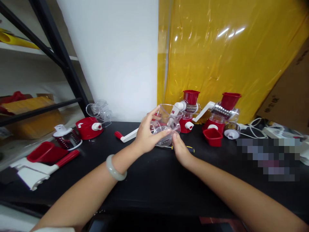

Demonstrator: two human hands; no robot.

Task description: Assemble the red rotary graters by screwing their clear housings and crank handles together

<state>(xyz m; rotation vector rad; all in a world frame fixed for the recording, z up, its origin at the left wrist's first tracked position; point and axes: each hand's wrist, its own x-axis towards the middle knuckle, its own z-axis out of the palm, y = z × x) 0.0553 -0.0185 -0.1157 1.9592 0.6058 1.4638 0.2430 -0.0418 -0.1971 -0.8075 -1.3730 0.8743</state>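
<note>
A clear plastic housing (169, 112) is held up over the middle of the black table. My left hand (147, 133), with a pale bangle on its wrist, is wrapped round the left side of the housing. The fingers of my right hand (181, 149) are together against its lower right side. Behind the hands lie a white crank with a red grip (129, 135) and a screwdriver with a dark and yellow handle (190, 149). A red and white grater (187, 124) stands just behind the housing.
On the black table (149, 187), a second grater (216, 120) stands right with a red hopper (213, 137). Left are a red base (88, 128), a drum (67, 138) and white parts (36, 172). A black metal shelf frame (58, 48) rises at left; cables (256, 125) lie right.
</note>
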